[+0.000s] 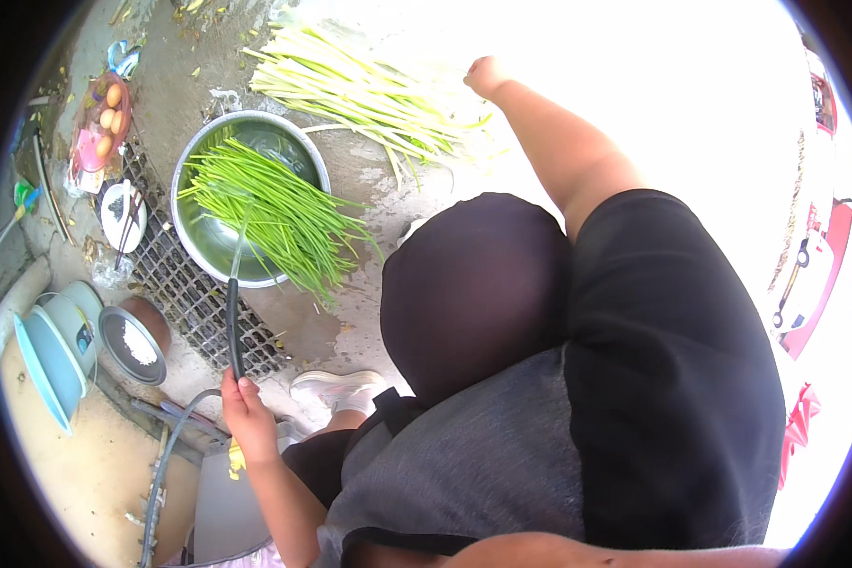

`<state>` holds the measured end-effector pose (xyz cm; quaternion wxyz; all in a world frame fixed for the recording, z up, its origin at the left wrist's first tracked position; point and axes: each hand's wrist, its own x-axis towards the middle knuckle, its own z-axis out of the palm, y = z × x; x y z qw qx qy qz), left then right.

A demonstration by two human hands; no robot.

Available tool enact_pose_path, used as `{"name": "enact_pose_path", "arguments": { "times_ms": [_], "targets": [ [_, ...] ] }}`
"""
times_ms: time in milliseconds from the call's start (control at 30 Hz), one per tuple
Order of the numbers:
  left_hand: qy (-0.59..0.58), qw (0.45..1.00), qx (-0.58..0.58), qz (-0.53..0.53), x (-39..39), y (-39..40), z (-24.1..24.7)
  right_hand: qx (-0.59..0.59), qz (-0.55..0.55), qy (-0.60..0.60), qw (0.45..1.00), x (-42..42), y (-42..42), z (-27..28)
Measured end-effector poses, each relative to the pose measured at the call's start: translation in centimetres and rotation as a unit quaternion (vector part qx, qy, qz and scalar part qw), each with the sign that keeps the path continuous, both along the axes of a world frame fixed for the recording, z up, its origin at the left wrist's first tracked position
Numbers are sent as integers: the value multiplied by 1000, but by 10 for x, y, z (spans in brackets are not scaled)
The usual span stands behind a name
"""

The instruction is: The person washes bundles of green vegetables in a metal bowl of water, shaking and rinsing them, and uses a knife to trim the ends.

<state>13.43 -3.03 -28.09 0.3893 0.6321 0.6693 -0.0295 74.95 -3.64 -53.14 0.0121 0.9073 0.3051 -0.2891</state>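
Observation:
My left hand (247, 415) grips a dark hose (234, 326) near its end. A stream of water (239, 245) runs from it onto green garlic chives (273, 209). They lie in a round metal basin (179, 224) holding some water, and their ends hang over the rim on the near right side. My right hand (486, 77) is stretched out at the upper right, with its fingers looking curled. Glare hides whether it holds anything. Beside it a heap of paler leafy stalks (348, 92) is spread on the wet concrete ground.
A metal grate (184, 291) runs under the basin's left side. Left of it are a pink basket (89, 117) with several eggs and a white bowl (133, 231) with chopsticks. Below them stand a grey bowl (117, 341) with white contents and light-blue buckets (46, 376).

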Motion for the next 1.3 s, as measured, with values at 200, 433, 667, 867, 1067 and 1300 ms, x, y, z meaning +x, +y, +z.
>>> {"name": "enact_pose_path", "arguments": {
  "times_ms": [200, 433, 667, 867, 1067, 1300],
  "targets": [
    [51, 996, -9, -77, 12, 25, -14, 67, 13, 203, 977, -76, 44, 104],
    [50, 994, -42, -92, 7, 41, -12, -30, 178, 400, 899, -244, 114, 132],
    [3, 997, -17, -75, 1, 45, -3, -49, 298, 136, 944, -366, 153, 91],
    [-20, 999, -24, -42, -16, 42, -3, -136, 333, 83, 929, -440, 99, 105],
    [-26, 998, -45, -45, -34, 51, 0, -97, 194, 96, 971, -406, 115, 65],
    [-51, 995, -75, -36, -44, 66, -8, -44, 155, 75, 984, -408, 182, 76]
  ]
}}
